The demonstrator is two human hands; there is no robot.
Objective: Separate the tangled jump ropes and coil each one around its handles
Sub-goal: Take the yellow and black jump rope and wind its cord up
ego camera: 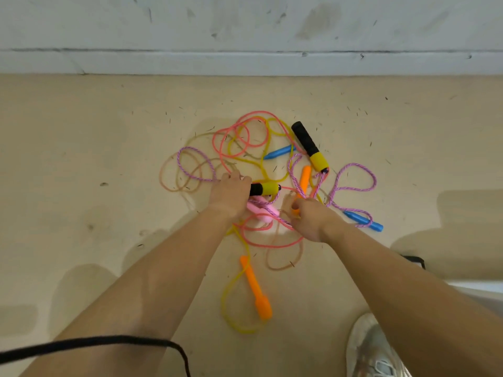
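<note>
Currently | tangle of jump ropes (245, 159) on floor (81, 159), none coiled | left grip (231, 193) clenched round black-and-yellow handle (265, 188), likely anchoring it | right grip (309, 217) pinching crossing strands (283, 220) beside orange handle (305, 178), probably to free them; which rope unclear

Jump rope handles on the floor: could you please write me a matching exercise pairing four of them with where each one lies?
Things:
1 pink handle
2 blue handle
3 orange handle
4 black-and-yellow handle

Places:
A held by the left hand
B nearest the person
C between that hand and the right hand
D farthest right

Pairs: 1-C; 2-D; 3-B; 4-A.
</note>
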